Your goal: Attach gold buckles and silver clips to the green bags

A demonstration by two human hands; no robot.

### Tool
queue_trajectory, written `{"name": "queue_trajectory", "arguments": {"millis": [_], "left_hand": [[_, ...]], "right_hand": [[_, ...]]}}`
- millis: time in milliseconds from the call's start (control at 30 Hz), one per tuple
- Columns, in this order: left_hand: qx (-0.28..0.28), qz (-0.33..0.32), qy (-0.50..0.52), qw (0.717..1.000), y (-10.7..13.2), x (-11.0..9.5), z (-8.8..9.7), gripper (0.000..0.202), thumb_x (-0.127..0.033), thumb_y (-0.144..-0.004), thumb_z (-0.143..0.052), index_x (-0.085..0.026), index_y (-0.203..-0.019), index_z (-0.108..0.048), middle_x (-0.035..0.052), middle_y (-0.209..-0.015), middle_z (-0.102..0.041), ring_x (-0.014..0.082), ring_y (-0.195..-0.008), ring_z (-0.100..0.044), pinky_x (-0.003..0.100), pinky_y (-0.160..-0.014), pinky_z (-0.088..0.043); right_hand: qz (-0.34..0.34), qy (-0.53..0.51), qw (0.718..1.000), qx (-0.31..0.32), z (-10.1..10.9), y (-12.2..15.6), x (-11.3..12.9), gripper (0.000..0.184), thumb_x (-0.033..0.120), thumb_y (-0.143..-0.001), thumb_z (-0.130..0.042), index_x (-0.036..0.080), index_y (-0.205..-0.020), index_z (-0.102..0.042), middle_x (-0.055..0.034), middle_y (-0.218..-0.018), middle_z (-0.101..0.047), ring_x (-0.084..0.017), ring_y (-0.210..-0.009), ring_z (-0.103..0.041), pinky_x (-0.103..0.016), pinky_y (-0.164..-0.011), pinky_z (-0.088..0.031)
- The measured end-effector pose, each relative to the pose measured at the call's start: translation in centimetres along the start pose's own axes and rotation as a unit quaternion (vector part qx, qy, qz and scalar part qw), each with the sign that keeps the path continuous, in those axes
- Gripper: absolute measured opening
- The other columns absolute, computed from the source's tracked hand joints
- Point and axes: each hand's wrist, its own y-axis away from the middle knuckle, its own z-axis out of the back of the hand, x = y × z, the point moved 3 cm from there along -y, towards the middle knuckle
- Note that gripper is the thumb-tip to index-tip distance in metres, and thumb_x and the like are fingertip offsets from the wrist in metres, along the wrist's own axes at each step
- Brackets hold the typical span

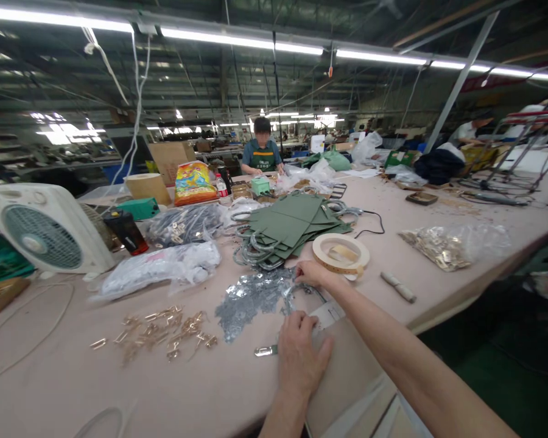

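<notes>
My left hand (pixel 301 350) rests on the near part of the table, fingers bent down over a short strap with a shiny metal end (pixel 265 351) that sticks out to the left. Most of that strap is hidden under the hand. At the right edge of a spread of flat silvery metal pieces (pixel 251 298), my right hand (pixel 311 274) is closed in a pinch; what it holds is too small to make out. Between the hands lie a grey cord loop (pixel 296 293) and a white piece (pixel 327 314). Gold-coloured metal fittings (pixel 158 331) are scattered to the left.
Green flat panels with grey handles (pixel 292 222) are stacked ahead. A tape roll (pixel 342 252), a grey rolled piece (pixel 398 287) and a bag of gold fittings (pixel 442 246) lie rightward. At left stand a fan (pixel 45 228) and a dark bottle (pixel 126 231). Opposite sits a co-worker (pixel 261 152).
</notes>
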Motion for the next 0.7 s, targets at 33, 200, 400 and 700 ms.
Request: {"name": "queue_trajectory", "arguments": {"millis": [33, 200, 400, 700], "left_hand": [[-0.002, -0.001, -0.004, 1.0, 0.0, 0.0, 0.0, 0.034, -0.033, -0.08, -0.081, -0.025, -0.11, -0.067, 0.0062, -0.111, -0.062, 0.0281, -0.105, -0.059, 0.045, -0.093, -0.052], [-0.009, -0.018, -0.037, 0.999, 0.0, 0.2, -0.3, 0.045, -0.037, -0.078, -0.086, -0.026, -0.118, -0.069, 0.0069, -0.119, -0.065, 0.03, -0.113, -0.058, 0.048, -0.097, -0.05], [-0.005, -0.013, -0.049, 0.999, 0.1, 0.3, -0.4, 0.05, -0.042, -0.076, -0.089, -0.027, -0.119, -0.069, 0.0055, -0.121, -0.068, 0.0299, -0.115, -0.057, 0.048, -0.097, -0.048], [0.005, -0.013, -0.046, 0.999, 0.0, -0.3, -0.1, 0.046, -0.041, -0.075, -0.089, -0.029, -0.116, -0.069, 0.0034, -0.114, -0.071, 0.0285, -0.113, -0.057, 0.045, -0.094, -0.046]], "right_hand": [[0.002, -0.028, 1.0, -0.015, 0.1, 0.3, -0.2, 0.013, 0.022, -0.069, -0.085, 0.02, -0.072, -0.073, -0.0027, -0.074, -0.074, -0.019, -0.074, -0.068, -0.025, -0.072, -0.05], [-0.001, -0.167, 0.981, -0.096, 1.9, 2.8, -1.1, 0.029, 0.043, -0.09, -0.064, 0.016, -0.101, -0.07, -0.0042, -0.082, -0.073, -0.016, -0.07, -0.064, -0.026, -0.064, -0.05], [0.061, -0.265, 0.961, -0.049, 5.9, 8.8, 1.3, 0.038, 0.053, -0.085, -0.073, 0.016, -0.096, -0.071, -0.0037, -0.084, -0.071, -0.015, -0.073, -0.06, -0.028, -0.07, -0.049], [0.098, -0.17, 0.964, 0.178, 5.3, 15.5, 4.0, 0.019, 0.036, -0.089, -0.067, 0.018, -0.089, -0.074, -0.0021, -0.085, -0.073, -0.019, -0.082, -0.063, -0.028, -0.077, -0.047]]}}
